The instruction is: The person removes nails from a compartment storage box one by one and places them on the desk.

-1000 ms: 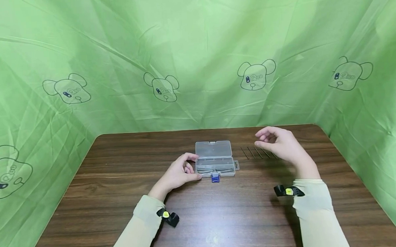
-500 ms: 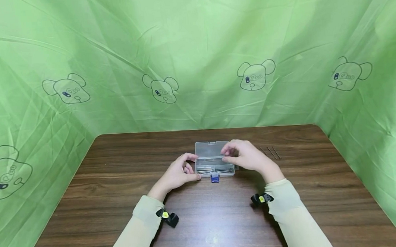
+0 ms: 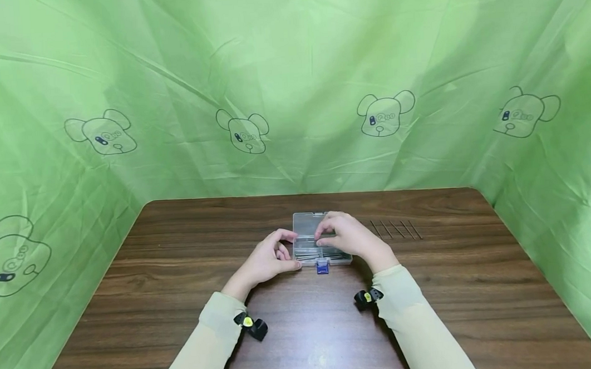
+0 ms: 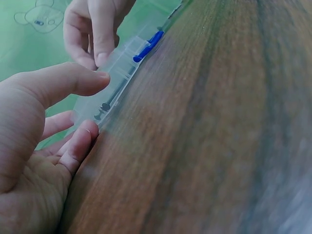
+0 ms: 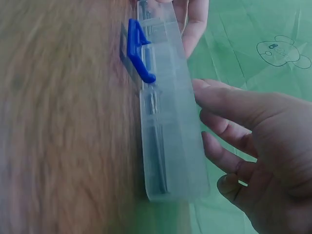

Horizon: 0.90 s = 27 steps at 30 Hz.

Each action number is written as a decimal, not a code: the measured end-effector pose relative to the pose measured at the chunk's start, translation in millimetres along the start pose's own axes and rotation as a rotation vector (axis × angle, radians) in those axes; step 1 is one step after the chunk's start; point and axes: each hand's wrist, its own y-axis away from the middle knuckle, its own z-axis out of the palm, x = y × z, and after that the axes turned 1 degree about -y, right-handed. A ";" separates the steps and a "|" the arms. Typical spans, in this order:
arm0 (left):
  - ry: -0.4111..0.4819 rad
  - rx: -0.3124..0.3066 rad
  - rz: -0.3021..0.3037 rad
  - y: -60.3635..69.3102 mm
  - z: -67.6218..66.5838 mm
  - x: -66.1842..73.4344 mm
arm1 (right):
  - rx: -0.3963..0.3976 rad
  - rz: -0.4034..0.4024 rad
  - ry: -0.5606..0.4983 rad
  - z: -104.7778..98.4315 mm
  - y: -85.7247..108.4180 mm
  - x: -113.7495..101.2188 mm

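A clear plastic box [image 3: 300, 224] lies with its lid folded back. Several thin metal nails [image 3: 306, 256] are in its two front compartments, and a blue latch [image 3: 322, 268] hangs at the front. My left hand [image 3: 265, 258] grips the left end, thumb at the front corner and a finger at the back; the left wrist view shows this hand [image 4: 39, 122] around the end. Over the rear compartment, my right hand [image 3: 351, 240] has its thumb and forefinger bent close together. The right wrist view shows this hand [image 5: 263, 141] beside the box; whether a nail is between the fingertips cannot be seen.
Several dark nails [image 3: 397, 229] lie slanted in a row on the wooden table [image 3: 202, 223] to the right of the box. A green cloth [image 3: 293, 51] with bear-head drawings hangs behind the table and at its sides.
My right hand has moved left from above the row of nails to over the box. The leftmost nail is gone from the row. My left hand has stayed at the box.
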 end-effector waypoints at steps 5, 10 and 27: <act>-0.003 -0.003 0.002 -0.6 0.7 -0.7 | -0.014 0.001 -0.012 7.2 -5.2 1.3; 0.000 -0.002 0.009 -0.8 1.5 -0.6 | 0.007 0.031 0.012 16.5 -7.0 3.0; -0.011 0.002 0.003 0.9 3.2 -0.8 | -0.004 -0.029 0.110 19.9 -7.3 7.6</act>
